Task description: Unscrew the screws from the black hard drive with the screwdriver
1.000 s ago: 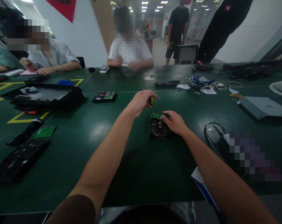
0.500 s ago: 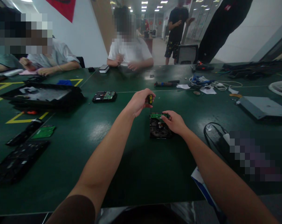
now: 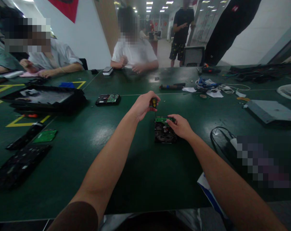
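A yellow and black screwdriver (image 3: 154,102) is gripped upright in my left hand (image 3: 145,104). Its thin shaft points down to the far left corner of a hard drive (image 3: 166,132), which lies on the green table with its green circuit board (image 3: 161,119) facing up. My right hand (image 3: 180,125) holds the drive by its right side, with the thumb on the board and the fingers around the far right edge. Whether the screwdriver tip sits in a screw is too small to tell.
Another hard drive (image 3: 108,99) lies farther left. Black trays (image 3: 44,98), a loose green board (image 3: 45,136) and a black casing (image 3: 19,165) are on the left. On the right are a grey metal box (image 3: 274,110), a black cable (image 3: 214,136) and tangled wires (image 3: 208,84). People sit across the table.
The screwdriver handle has turned slightly in my left hand. Both hands and the hard drive stay in about the same place.
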The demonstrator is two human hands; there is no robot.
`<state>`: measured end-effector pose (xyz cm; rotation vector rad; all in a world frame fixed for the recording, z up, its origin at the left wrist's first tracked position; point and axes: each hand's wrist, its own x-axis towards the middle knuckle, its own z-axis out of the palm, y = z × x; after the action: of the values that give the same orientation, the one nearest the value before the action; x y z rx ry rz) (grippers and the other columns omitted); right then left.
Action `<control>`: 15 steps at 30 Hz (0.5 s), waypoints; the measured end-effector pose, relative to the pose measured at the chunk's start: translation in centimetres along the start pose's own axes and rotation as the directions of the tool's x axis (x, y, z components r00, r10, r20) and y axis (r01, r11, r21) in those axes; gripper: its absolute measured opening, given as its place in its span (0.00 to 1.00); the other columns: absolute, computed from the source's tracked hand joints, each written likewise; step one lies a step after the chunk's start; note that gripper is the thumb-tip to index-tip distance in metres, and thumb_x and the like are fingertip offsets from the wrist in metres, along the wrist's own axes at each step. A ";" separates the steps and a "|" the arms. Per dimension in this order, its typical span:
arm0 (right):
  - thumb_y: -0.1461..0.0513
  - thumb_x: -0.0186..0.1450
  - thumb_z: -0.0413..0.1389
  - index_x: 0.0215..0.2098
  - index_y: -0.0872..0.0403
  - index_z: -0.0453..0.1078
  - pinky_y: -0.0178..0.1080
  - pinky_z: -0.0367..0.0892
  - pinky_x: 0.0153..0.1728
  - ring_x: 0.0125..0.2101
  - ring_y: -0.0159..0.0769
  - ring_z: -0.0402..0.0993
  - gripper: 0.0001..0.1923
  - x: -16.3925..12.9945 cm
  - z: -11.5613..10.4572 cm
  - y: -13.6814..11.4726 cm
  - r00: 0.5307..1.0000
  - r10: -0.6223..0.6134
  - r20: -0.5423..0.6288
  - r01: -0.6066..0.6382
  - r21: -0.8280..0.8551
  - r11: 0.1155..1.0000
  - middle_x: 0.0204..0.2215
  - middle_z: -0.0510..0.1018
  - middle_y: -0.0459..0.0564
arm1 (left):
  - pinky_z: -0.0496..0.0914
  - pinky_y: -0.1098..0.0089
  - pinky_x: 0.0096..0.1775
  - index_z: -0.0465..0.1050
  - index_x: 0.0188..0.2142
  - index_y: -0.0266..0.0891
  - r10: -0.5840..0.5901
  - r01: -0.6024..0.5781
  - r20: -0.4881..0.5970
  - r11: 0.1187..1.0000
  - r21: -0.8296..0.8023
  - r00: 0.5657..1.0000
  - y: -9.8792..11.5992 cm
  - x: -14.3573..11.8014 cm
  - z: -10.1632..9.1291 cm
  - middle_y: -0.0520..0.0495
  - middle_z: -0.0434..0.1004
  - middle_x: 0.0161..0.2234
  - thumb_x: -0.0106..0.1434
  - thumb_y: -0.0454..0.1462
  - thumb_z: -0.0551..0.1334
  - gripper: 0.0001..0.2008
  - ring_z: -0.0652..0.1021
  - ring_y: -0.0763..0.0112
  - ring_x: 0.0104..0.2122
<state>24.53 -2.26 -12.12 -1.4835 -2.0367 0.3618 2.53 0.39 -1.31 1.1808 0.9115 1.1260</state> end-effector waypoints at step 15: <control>0.53 0.70 0.55 0.53 0.53 0.73 0.43 0.68 0.37 0.35 0.39 0.74 0.18 -0.1 -0.1 -0.2 1.000 0.016 0.010 -0.016 -0.002 1.000 0.49 0.78 0.55 | 0.71 0.72 0.29 0.75 0.32 0.36 0.066 -0.067 0.026 0.997 0.046 0.997 -0.1 -0.1 0.1 0.43 0.77 0.34 0.61 0.39 0.61 0.08 0.77 0.69 0.33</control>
<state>24.45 -2.41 -11.96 -1.5025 -2.0343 0.3741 2.62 0.27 -1.37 1.2689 0.8892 1.1462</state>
